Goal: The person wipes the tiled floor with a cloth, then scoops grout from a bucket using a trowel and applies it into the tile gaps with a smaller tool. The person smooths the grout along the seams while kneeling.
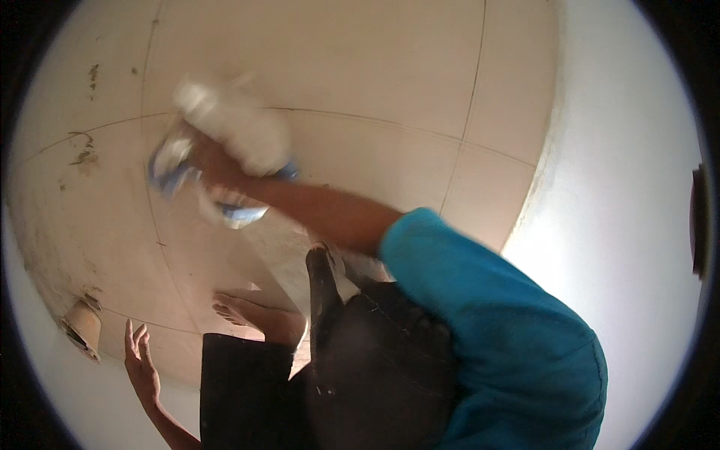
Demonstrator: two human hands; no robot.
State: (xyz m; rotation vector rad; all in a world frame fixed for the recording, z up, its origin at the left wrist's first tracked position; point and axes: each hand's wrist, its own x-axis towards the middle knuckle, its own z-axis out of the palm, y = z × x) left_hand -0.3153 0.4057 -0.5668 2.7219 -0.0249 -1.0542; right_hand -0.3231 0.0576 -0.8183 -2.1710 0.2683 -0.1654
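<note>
My right arm, in a teal sleeve, reaches across to the upper left, and my right hand (214, 159) is closed on a whitish bundle (251, 135) with blue parts. Motion smears the bundle, so its kind cannot be made out. It is above the tiled floor (360, 60). White and blue pieces (244, 216) also show just below the hand, blurred, apparently part of the same bundle. At the lower left my left hand (141, 364) is raised with its fingers stretched out and holds nothing.
My bare foot (259, 313) rests on the floor beside my dark-clothed legs (247, 390). A brownish pot-like container (84, 328) leans at the far left near the wall. A white wall (615, 187) runs along the right, with a dark object (699, 221) at its edge.
</note>
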